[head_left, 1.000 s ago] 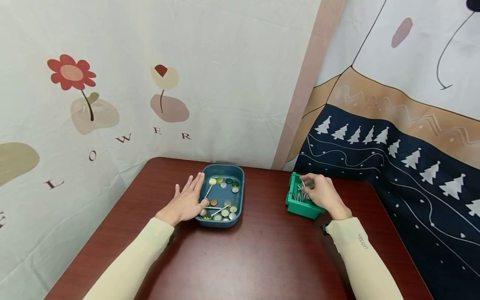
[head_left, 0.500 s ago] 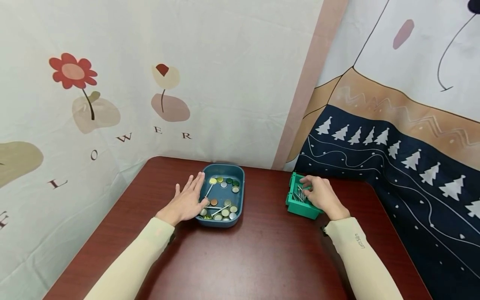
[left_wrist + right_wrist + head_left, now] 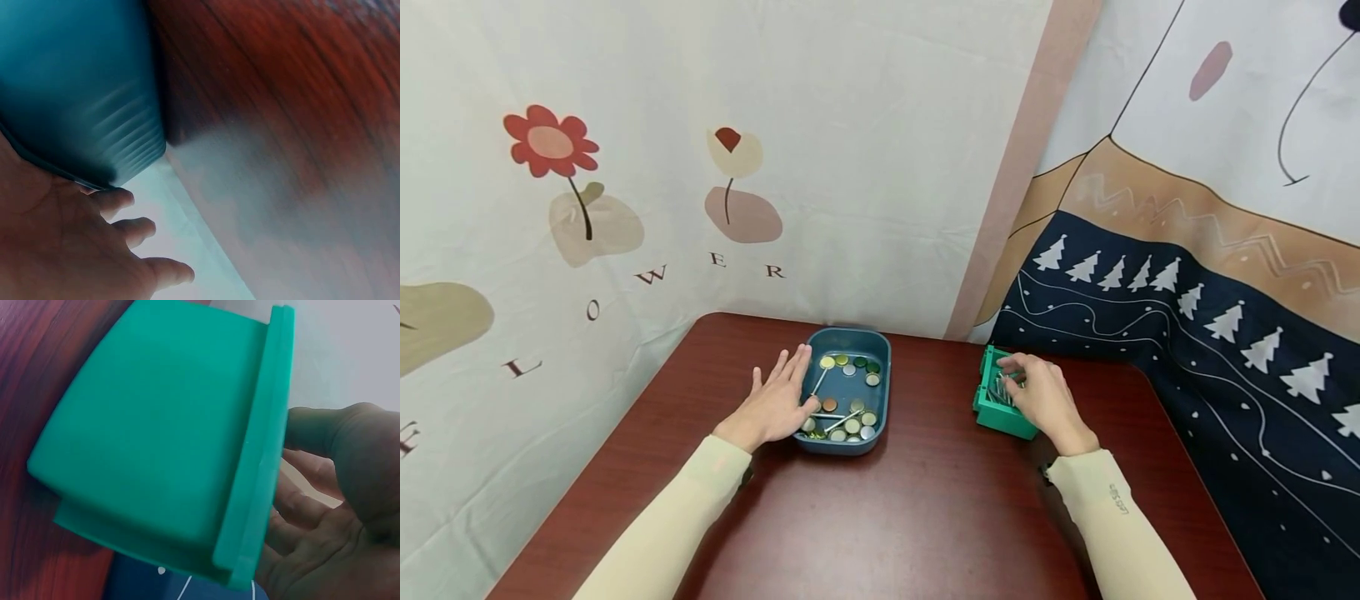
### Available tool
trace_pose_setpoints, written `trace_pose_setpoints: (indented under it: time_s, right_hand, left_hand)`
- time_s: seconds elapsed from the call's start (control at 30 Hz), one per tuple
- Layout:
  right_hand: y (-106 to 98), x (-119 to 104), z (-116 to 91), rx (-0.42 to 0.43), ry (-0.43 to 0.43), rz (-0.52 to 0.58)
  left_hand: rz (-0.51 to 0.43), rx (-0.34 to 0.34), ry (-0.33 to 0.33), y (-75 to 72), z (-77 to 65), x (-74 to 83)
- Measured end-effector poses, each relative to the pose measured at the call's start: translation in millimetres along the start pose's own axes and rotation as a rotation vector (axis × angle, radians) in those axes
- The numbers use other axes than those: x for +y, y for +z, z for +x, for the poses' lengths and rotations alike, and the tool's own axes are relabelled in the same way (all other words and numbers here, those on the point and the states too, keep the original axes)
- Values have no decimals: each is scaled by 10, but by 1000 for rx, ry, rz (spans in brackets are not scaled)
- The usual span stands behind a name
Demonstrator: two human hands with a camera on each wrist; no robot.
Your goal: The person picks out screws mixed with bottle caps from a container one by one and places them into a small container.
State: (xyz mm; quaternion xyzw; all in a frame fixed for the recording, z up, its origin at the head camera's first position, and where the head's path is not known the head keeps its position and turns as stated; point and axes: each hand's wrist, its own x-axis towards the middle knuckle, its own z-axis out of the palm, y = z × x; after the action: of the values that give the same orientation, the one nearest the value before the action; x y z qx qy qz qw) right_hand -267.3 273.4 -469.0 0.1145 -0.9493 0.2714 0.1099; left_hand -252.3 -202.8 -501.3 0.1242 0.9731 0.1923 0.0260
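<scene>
My left hand (image 3: 771,406), fingers straight and spread, rests across the left rim of a blue tray (image 3: 883,392). Inside the tray lie several coins (image 3: 852,426) and a few long metal screws or nails (image 3: 842,420). On the right stands a green bin (image 3: 1006,421) with more silvery screws or nails (image 3: 1000,387). My right hand (image 3: 1043,396) is over this bin, thumb and fingers bent down into its opening. In the right wrist view, the wall of the green bin (image 3: 162,425) hides the fingertips, so whether they pinch anything is unclear.
Both containers stand on a dark red wooden table (image 3: 917,517), near its back edge. A pale printed cloth (image 3: 880,167) hangs behind it. A navy cloth with white trees (image 3: 1150,333) hangs along the right side.
My right hand has stayed over the green bin, its fingers shifting slightly; a metal piece seen at its fingertips earlier is not visible there now. The left hand stays on the tray.
</scene>
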Motion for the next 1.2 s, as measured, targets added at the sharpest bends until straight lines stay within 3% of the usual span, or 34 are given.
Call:
trace_pose_setpoints:
  time_s: [0.27,0.57,1.2]
  right_hand:
    - [63,-178,-84,44,-15,37]
    - [209,-400,-97,48,-92,45]
    - [509,-909,-17,-10,-221,28]
  left_hand:
    - [-3,-2,3,2,5,-9]
    - [-6,-4,-1,-5,3,-3]
    - [-6,-3,-8,7,9,-2]
